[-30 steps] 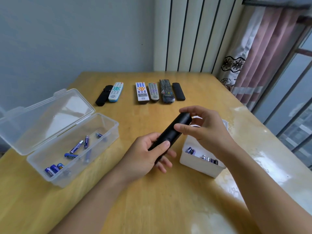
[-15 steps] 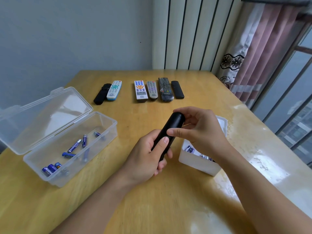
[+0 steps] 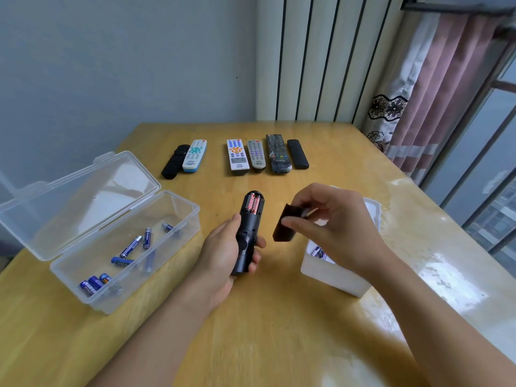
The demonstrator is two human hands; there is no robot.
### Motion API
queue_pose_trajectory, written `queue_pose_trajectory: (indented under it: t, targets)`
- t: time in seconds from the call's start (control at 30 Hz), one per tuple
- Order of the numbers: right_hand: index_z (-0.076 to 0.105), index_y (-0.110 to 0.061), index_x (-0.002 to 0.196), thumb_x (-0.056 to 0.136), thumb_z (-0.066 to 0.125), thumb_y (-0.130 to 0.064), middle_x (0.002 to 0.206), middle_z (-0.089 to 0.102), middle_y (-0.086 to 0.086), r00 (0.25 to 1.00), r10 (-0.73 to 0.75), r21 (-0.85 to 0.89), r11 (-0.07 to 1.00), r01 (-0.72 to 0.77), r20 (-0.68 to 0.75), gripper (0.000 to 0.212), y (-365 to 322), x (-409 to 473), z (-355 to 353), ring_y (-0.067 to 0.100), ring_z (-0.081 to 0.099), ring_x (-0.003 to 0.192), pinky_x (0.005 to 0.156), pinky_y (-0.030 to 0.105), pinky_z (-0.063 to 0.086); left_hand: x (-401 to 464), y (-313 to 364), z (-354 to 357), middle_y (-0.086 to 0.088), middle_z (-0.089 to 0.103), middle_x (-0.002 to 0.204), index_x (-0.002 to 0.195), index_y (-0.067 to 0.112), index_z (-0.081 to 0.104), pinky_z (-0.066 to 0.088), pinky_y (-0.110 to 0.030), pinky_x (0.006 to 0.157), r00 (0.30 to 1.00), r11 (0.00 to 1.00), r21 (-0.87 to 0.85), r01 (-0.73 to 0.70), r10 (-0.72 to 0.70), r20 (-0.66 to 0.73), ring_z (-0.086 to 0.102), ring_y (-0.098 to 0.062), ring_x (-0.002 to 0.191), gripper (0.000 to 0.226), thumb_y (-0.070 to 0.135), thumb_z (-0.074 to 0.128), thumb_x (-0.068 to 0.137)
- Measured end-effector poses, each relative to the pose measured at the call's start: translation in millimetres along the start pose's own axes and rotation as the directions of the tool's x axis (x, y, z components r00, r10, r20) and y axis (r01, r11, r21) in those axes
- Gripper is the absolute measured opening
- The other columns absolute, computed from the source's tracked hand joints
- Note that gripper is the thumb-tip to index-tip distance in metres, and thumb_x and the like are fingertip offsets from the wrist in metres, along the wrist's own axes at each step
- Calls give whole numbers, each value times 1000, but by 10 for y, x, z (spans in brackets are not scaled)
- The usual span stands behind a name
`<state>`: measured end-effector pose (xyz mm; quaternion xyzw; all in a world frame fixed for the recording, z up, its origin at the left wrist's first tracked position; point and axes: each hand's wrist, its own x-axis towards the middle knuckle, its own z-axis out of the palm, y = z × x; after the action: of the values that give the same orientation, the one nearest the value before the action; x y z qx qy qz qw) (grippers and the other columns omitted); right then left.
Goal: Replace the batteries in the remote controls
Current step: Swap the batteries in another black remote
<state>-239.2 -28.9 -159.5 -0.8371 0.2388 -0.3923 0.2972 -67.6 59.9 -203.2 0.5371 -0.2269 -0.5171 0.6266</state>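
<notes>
**Cover off, red cells exposed**

On the wooden table [image 3: 279, 331], glossy and pale, I'm looking at a clear hinged plastic box [image 3: 156, 247] to the left with blue batteries [image 3: 131, 247] loose inside, and a white tub [image 3: 335, 275] to the right, partly hidden by the wrist; what's in it looks like more batteries, though I can't be sure. Six remotes [image 3: 237, 156] lie in a row at the far side. Now the left hand [image 3: 223, 255] wraps the black remote [image 3: 247, 238], fingers curled round its lower half, long axis pointing away from me, open compartment at the far end. Two red batteries [image 3: 253, 203] sit there side by side, lengthwise. The right hand [image 3: 332, 227] is just beside, thumb and fingertips pinching the small dark battery cover [image 3: 284, 226], clear of the remote. My call: right hand is nearer those cells, so it parts with the cover first, then picks them out.
</notes>
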Motion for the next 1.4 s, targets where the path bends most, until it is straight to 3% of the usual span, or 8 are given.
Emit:
queue_pose_trajectory:
  t: [0.1, 0.27, 0.33, 0.43, 0.53, 0.67, 1.0, 1.4]
  targets:
    - [71, -14, 84, 79, 85, -12, 87, 70, -5, 978, -199, -106, 973, 205, 65, 16, -94, -38, 77, 12, 67, 79, 73, 25, 55, 7, 15, 5, -7, 67, 65, 116, 14, 66, 42, -25, 39, 1000, 1000, 11, -27, 27, 2, 55, -17, 47, 29, 29, 41, 109]
    - [78, -29, 87, 77, 82, -51, 79, 74, -18, 839, 92, -212, 977, 29, 536, 25, -135, -90, 107, 2, 68, 75, 64, 17, 48, -21, 29, -2, -6, 69, 70, 112, 20, 66, 48, -27, 45, 995, 991, 99, -95, 94, 12, 60, -15, 52, 26, 31, 43, 108]
    - [79, -26, 86, 82, 79, -46, 79, 75, -15, 882, 80, -148, 989, -12, 464, 21, -115, -82, 95, 3, 69, 75, 63, 15, 47, -33, 28, 10, -6, 70, 72, 111, 20, 66, 50, -27, 47, 988, 968, 200, -155, 152, 33, 63, -16, 55, 25, 31, 44, 108]
    - [76, -25, 93, 82, 81, -37, 89, 72, -14, 989, 59, -171, 985, -36, 134, 17, -69, -41, 77, 2, 65, 84, 74, 22, 53, -51, 5, 46, -14, 72, 81, 114, 16, 60, 55, -30, 52, 973, 937, 266, -226, 201, 115, 68, -23, 64, 18, 21, 44, 108]
    - [74, -23, 108, 81, 82, -33, 108, 66, -13, 994, 62, -165, 983, -77, -91, 30, -27, -10, 69, 5, 64, 98, 82, 25, 55, -78, -44, 64, -14, 71, 81, 113, 22, 59, 53, -34, 53, 943, 883, 349, -314, 249, 220, 64, -24, 64, 16, 17, 45, 107]
    - [73, -22, 111, 82, 83, -22, 109, 67, -12, 994, 77, -130, 988, -87, -83, 30, -4, -19, 105, 6, 65, 99, 81, 29, 58, -131, -123, 91, -7, 67, 75, 115, 40, 61, 50, -30, 49, 898, 771, 466, -433, 327, 293, 60, -18, 57, 21, 26, 47, 106]
    - [78, -16, 91, 75, 87, -13, 86, 69, -19, 967, 129, -63, 987, -146, -219, 19, -46, -83, 258, 2, 71, 83, 76, 13, 57, -174, -152, 134, -5, 68, 69, 96, 28, 57, 49, -32, 42, 899, 761, 479, -438, 376, 224, 60, -19, 49, 12, 28, 50, 106]
    - [82, -19, 99, 90, 73, -7, 110, 76, -6, 932, 31, -179, 979, -101, -361, 18, -73, -140, 398, 1, 68, 100, 84, 21, 57, -206, -155, 198, -4, 70, 68, 94, 21, 53, 47, -31, 39, 858, 742, 443, -503, 492, 148, 59, -19, 46, 12, 24, 52, 105]
